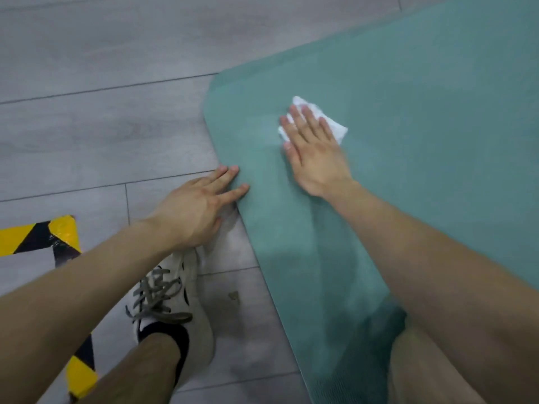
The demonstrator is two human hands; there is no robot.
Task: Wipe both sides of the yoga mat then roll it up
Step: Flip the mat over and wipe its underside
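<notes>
A teal yoga mat lies flat on the grey floor and fills the right half of the view, with its rounded corner near the middle top. My right hand presses flat, fingers straight, on a white folded wipe that lies on the mat near that corner. My left hand rests with straight fingers at the mat's left edge, its fingertips touching the mat.
My foot in a white sneaker stands on the grey wood-look floor just left of the mat. Yellow-and-black hazard tape marks the floor at the lower left. My right knee rests on the mat at the bottom.
</notes>
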